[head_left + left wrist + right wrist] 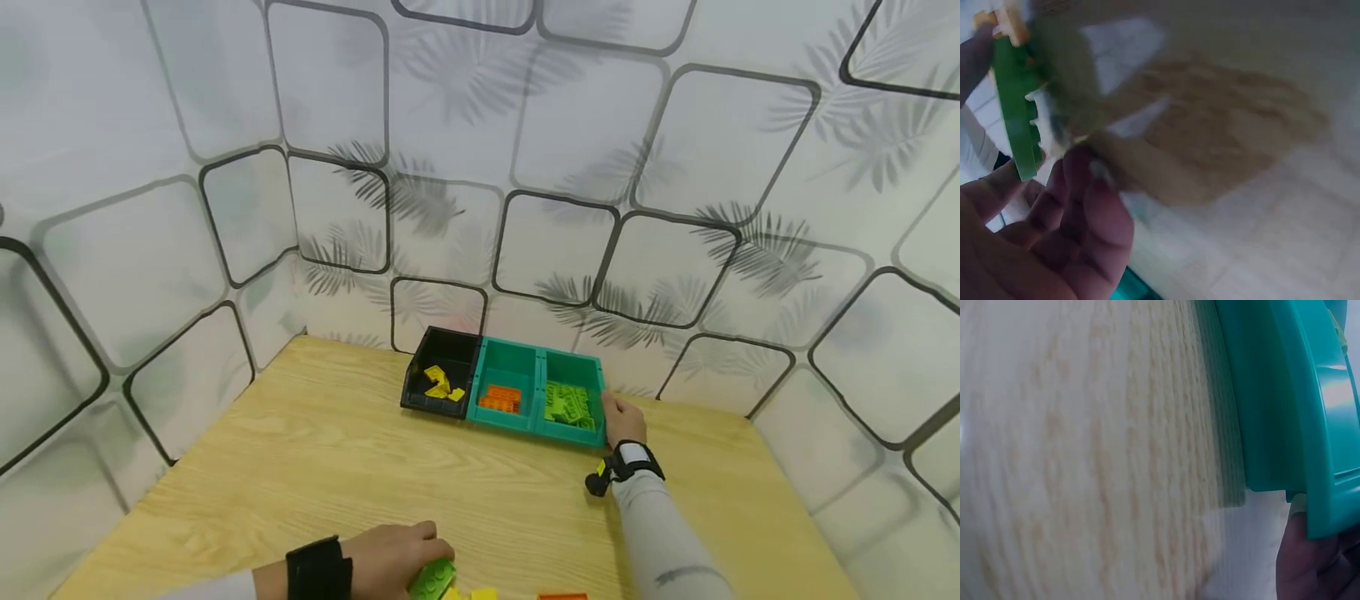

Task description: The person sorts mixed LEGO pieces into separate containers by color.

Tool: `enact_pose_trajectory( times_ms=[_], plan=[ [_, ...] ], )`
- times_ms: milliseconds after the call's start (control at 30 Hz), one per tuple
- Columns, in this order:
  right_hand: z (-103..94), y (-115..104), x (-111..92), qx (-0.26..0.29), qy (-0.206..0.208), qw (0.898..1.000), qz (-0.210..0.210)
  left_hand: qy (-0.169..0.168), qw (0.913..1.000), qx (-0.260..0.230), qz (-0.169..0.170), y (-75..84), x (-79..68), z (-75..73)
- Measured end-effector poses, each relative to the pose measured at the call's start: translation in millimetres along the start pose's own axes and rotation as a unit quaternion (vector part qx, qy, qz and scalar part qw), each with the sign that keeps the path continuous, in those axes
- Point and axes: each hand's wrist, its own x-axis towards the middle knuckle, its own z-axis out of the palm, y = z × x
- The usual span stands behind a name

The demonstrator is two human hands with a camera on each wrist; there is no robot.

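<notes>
At the bottom of the head view, my left hand grips a long green toy building brick with studs. Seen from the left wrist, that green brick stands on edge between the fingers, with a blurred orange-yellow piece at its far end. My right hand holds the right end of a teal bin at the back of the table. The right wrist view shows the thumb against the teal bin's corner, the other fingers partly hidden behind it.
The teal bin's two compartments hold orange bricks and lime green bricks. A black bin with yellow bricks adjoins it on the left. Yellow pieces and an orange piece lie at the near edge. Patterned curtains surround the wooden table.
</notes>
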Motion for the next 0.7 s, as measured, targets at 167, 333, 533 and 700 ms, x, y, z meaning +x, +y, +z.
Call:
enact_pose_trajectory(
  times_ms=[167,333,533,700],
  plan=[
    [-9.1,5.9,1.3,-0.003,-0.002,1.000,0.009,-0.005,0.9977,-0.043,-0.052,-5.7,11.3,-4.2],
    [-12.3,10.0,3.3,0.006,-0.018,0.999,0.031,0.034,0.9923,-0.097,-0.069,-11.0,28.8,-17.9],
    [-7.0,6.9,2.6,0.015,-0.002,1.000,0.016,0.133,0.9875,-0.051,-0.068,-11.2,75.7,-40.7],
    [1.5,0.4,-0.9,0.016,0.002,1.000,0.011,0.192,0.9763,0.093,-0.038,-4.6,129.9,-57.4]
  ],
)
